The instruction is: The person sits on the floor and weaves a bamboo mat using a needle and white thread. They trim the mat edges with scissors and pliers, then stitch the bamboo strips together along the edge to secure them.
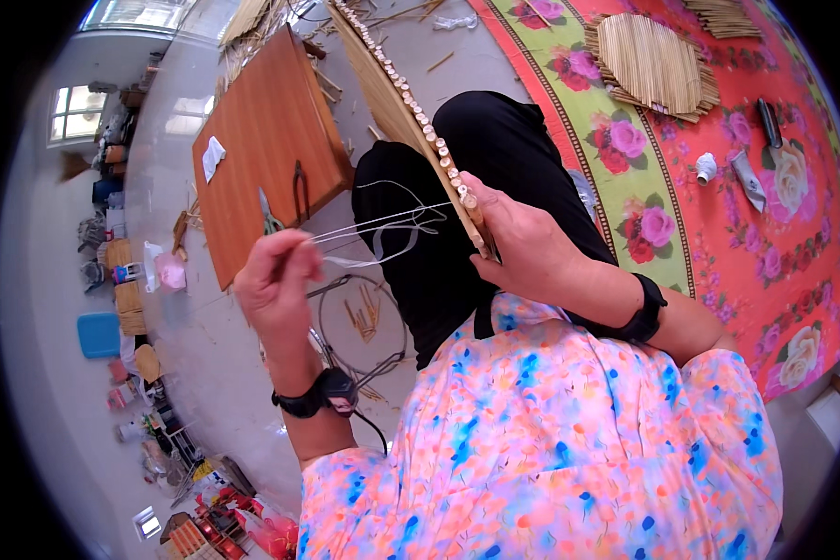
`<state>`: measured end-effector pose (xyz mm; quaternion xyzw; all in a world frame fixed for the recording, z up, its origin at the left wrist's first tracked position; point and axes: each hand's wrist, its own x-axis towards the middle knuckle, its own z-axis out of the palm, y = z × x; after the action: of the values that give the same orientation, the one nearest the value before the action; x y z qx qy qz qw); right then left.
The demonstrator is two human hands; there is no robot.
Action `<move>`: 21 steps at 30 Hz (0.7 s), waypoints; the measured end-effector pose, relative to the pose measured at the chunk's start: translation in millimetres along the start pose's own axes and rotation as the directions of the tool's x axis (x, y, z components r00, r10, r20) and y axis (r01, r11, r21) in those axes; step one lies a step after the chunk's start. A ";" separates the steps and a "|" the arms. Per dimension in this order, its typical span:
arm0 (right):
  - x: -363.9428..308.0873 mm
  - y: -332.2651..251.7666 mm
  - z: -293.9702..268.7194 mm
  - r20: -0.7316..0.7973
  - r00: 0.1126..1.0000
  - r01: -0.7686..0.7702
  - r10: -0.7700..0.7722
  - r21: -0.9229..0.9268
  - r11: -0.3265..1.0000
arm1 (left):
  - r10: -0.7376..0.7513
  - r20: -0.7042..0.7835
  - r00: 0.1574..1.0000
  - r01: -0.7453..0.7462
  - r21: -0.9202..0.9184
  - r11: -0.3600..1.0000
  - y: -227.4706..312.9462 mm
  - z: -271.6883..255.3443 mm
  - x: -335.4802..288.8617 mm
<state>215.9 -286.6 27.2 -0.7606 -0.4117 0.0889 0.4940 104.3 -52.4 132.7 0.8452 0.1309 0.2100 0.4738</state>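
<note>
My left hand (276, 280) is closed in a pinch on thin whitish cord (369, 224). Several strands of it stretch right toward a panel of stalks (397, 98), while a loose loop hangs below them. The panel is seen nearly edge-on, tilted above my knees, with a row of pale cut stalk ends along its edge. My right hand (527, 238) grips the panel's near end, thumb at the cut ends where the cord meets them. Whether the left fingers also pinch a needle is too small to tell.
To the left stands a low brown wooden table (266, 149) bearing pliers (301, 189), scissors (270, 215) and a crumpled white cloth (214, 157). A wire hoop (404, 322) lies on the floor near loose stalks. At right, a floral cloth (663, 271) carries a round stalk mat (649, 61).
</note>
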 end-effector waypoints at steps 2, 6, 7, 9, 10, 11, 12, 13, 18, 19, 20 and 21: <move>0.5 1.3 0.2 -0.026 0.999 0.022 -0.022 0.008 1.000 | -0.077 -0.222 0.972 0.089 0.043 0.995 -22.1 -31.2 -7.7; 0.3 2.8 1.8 -0.068 0.995 0.067 -0.067 0.006 0.998 | -0.055 -0.561 0.826 0.179 0.167 0.970 -69.8 -146.8 -32.5; 0.6 3.1 2.4 -0.071 0.995 0.075 -0.073 0.020 0.997 | -0.082 -0.669 0.739 0.290 0.206 0.935 -75.4 -176.9 -41.8; 0.9 4.9 3.4 -0.087 0.993 0.082 -0.078 0.040 0.996 | -0.080 -0.793 0.604 0.529 0.324 0.785 -81.7 -217.3 -55.4; 0.5 6.2 4.7 -0.105 0.991 0.089 -0.085 0.040 0.995 | -0.058 -0.818 0.573 0.643 0.404 0.651 -77.9 -225.4 -57.7; 0.2 7.8 6.4 -0.123 0.988 0.096 -0.091 0.042 0.994 | -0.027 -0.839 0.544 0.737 0.463 0.492 -76.7 -230.6 -58.0; -0.1 8.9 7.6 -0.141 0.985 0.104 -0.097 0.045 0.994 | -0.014 -0.807 0.590 0.719 0.518 0.464 -78.2 -232.3 -58.3; -0.6 9.5 8.8 -0.139 0.985 0.106 -0.098 0.052 0.993 | -0.007 -0.773 0.634 0.698 0.567 0.437 -73.6 -218.6 -55.4; -1.8 13.7 9.4 -0.141 0.983 0.129 -0.121 0.049 0.990 | -0.157 -0.418 0.895 0.231 0.132 0.964 -27.9 -54.6 -11.3; -1.3 14.1 9.0 -0.127 0.984 0.129 -0.121 0.057 0.990 | -0.183 -0.262 0.948 0.204 0.054 0.978 -13.8 -21.5 -7.6; -0.8 14.3 8.1 -0.111 0.986 0.133 -0.125 0.071 0.989 | -0.192 -0.105 0.976 0.191 -0.025 0.981 -0.9 5.5 -6.5; -0.2 14.3 6.1 -0.097 0.988 0.132 -0.124 0.081 0.988 | -0.234 0.026 0.972 0.235 -0.070 0.969 9.8 27.5 -2.7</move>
<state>220.1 -285.1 12.4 -0.7137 -0.4323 0.0399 0.5497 115.4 -79.1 127.7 0.8078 0.2181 0.1497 0.5268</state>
